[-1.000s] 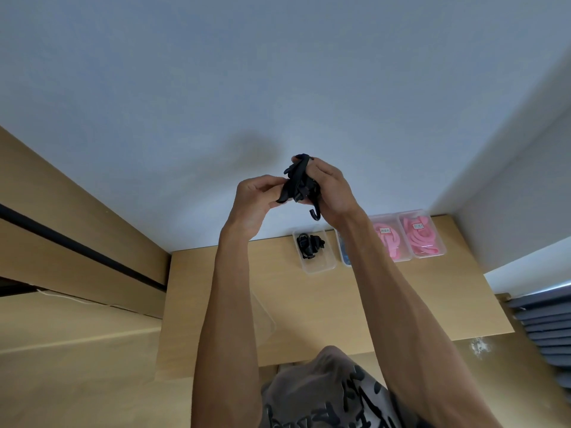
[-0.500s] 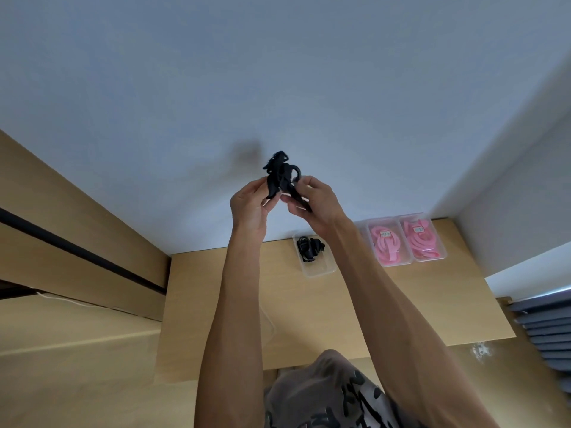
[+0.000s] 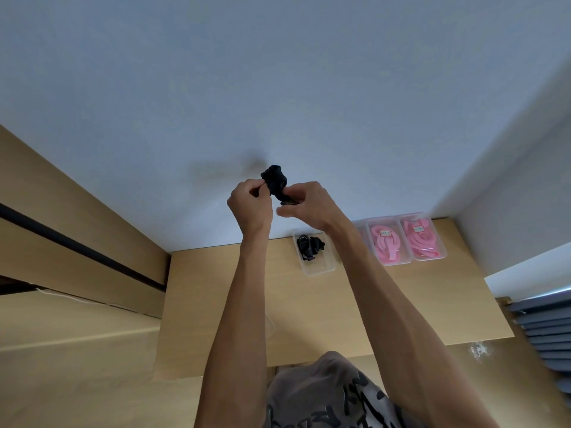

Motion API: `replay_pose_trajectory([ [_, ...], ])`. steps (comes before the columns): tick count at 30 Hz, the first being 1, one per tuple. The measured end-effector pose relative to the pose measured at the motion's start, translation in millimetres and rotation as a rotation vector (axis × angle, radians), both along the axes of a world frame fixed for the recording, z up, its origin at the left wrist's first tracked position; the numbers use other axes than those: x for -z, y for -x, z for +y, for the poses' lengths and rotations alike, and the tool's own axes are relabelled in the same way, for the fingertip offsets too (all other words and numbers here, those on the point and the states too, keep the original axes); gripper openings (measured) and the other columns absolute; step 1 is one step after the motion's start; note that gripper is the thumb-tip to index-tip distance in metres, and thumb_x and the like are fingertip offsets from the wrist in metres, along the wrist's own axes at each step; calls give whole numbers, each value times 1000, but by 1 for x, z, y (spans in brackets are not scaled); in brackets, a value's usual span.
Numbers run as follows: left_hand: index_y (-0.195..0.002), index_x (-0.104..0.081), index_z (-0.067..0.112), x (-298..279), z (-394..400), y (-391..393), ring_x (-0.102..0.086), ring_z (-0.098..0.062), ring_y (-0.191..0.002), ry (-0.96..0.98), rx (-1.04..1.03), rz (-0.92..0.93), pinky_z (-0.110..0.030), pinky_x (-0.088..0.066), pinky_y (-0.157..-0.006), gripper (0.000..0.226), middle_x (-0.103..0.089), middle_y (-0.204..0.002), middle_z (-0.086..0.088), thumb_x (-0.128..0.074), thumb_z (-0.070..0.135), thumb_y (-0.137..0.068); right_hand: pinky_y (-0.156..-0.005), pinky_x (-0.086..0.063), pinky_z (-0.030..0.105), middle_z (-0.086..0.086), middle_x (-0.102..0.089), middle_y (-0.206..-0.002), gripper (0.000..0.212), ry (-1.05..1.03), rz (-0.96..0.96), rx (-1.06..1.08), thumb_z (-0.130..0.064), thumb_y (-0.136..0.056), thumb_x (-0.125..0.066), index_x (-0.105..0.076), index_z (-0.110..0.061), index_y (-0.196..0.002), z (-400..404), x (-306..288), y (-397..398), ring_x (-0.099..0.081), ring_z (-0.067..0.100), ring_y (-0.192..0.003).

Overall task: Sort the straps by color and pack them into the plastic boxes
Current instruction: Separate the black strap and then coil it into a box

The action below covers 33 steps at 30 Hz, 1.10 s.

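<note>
Both hands, left hand (image 3: 251,202) and right hand (image 3: 310,204), pinch the black strap (image 3: 275,181); fold it tightly, then lower it into the clear box (image 3: 321,269).

We read no text anywhere. Small white labels (image 3: 385,233) sit on the pink straps (image 3: 387,245) in two clear boxes (image 3: 411,261), print too small to read. Dark lettering on the person's shirt (image 3: 349,396) is cut off and not legible.

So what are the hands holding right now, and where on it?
A bunched black strap: left hand pinches its left side, right hand grips its lower end.
</note>
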State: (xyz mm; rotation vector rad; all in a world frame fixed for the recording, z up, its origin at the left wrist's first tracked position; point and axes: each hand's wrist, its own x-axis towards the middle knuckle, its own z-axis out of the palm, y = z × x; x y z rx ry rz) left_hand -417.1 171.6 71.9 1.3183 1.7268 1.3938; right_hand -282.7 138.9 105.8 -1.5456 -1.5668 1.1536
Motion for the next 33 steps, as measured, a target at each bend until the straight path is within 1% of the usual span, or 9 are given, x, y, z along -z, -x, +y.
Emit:
replay_pose_trajectory([
  [3,-92,-77,3,3,2,3,-64,-19,-77,-29,64,210,-7,-41,-64,17,-72,-87,-10,-62,-2,-87,-54,-28,28,11,-45,-57,27,-64,-166,-32,-14,-83,-68,-59,6,-66,2,-5,-3,-33,14,-52],
  [8,-93,-79,6,4,1,9,-66,-19,-78,-38,302,316,-14,-47,-70,14,-73,-87,-8,-68,1,-88,-63,-45,35,6,-67,-79,25,-180,-328,-85,-29,-91,-66,-80,-12,-80,9,-19,-12,-58,22,-69],
  [10,-91,-79,6,3,-4,8,-69,-19,-79,7,417,245,-25,-54,-76,12,-74,-86,-6,-70,-1,-87,-57,-48,28,10,-70,-77,30,-180,-257,-80,-30,-93,-65,-78,-7,-77,14,-22,-16,-62,23,-67],
  [13,-89,-79,6,2,-11,8,-67,-21,-69,107,568,-42,-34,-56,-72,19,-75,-79,-7,-68,-9,-84,-55,-43,15,12,-70,-76,29,-175,-111,22,-28,-92,-66,-73,-4,-77,17,-21,-17,-59,12,-62],
  [16,-87,-80,10,0,-16,13,-66,-19,-66,185,695,-236,-26,-56,-68,23,-75,-76,-10,-67,-9,-83,-59,-46,16,2,-72,-74,11,-104,136,64,-25,-90,-71,-73,-14,-92,18,-16,-22,-63,4,-68],
  [18,-87,-81,12,-2,-19,16,-67,-19,-66,219,755,-274,-24,-55,-68,23,-74,-77,-11,-67,-5,-82,-57,-45,14,-1,-71,-75,10,-13,231,52,-23,-89,-73,-71,-18,-97,20,-16,-27,-63,3,-66],
  [25,-82,-81,13,-5,-19,17,-67,-24,-67,283,742,-481,-30,-55,-65,19,-73,-77,-11,-69,-1,-86,-58,-46,26,8,-72,-87,6,131,500,47,-17,-91,-69,-72,-13,-88,18,-1,-37,-55,11,-60],
  [29,-78,-80,15,-5,-22,14,-69,-25,-70,321,736,-628,-28,-55,-64,25,-74,-77,-8,-64,-1,-88,-81,-56,36,9,-72,-97,38,157,596,22,-48,-94,-63,-73,-11,-92,17,6,-37,-69,20,-89],
  [33,-80,-80,12,-6,-19,11,-69,-27,-77,359,718,-620,-32,-56,-71,28,-74,-82,-11,-61,-6,-91,-82,-56,36,12,-71,-109,29,109,713,-43,-29,-95,-58,-70,-5,-107,12,10,-43,-67,24,-99],
])
